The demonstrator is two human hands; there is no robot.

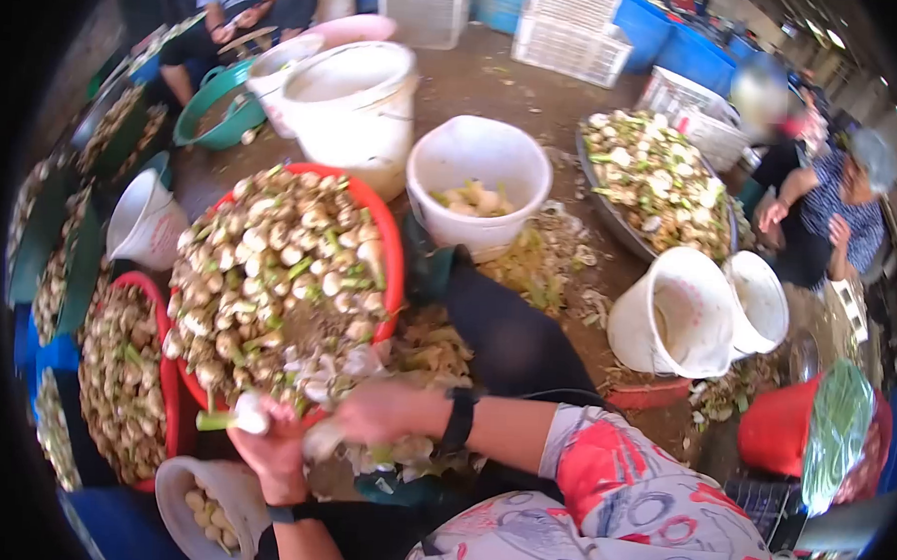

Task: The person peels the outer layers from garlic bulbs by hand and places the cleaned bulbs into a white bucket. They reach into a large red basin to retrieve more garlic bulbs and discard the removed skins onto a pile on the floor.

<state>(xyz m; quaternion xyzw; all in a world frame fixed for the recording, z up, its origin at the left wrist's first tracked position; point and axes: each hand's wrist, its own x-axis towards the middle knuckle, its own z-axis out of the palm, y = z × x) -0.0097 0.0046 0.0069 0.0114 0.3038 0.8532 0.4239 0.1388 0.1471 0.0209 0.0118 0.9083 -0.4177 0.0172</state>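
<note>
My left hand [269,450] is closed around a white garlic bulb [251,414] with a short green stem pointing left. To its right, my right hand [388,411], wearing a dark wristband, is smeared by motion, and I cannot tell what its fingers hold. A pale piece of skin [322,440] shows between the two hands. Both hands are at the near edge of a red tub [397,248] heaped with garlic bulbs [280,243]. Loose peeled skins [336,373] lie on the near side of the heap.
A white bucket [174,488] with peeled bulbs stands at lower left; another white bucket [478,221] with some bulbs is ahead. Skins [544,259] litter the floor. A second red tub [169,388] is at left. One person [842,212] sits at right, another [242,6] at back left.
</note>
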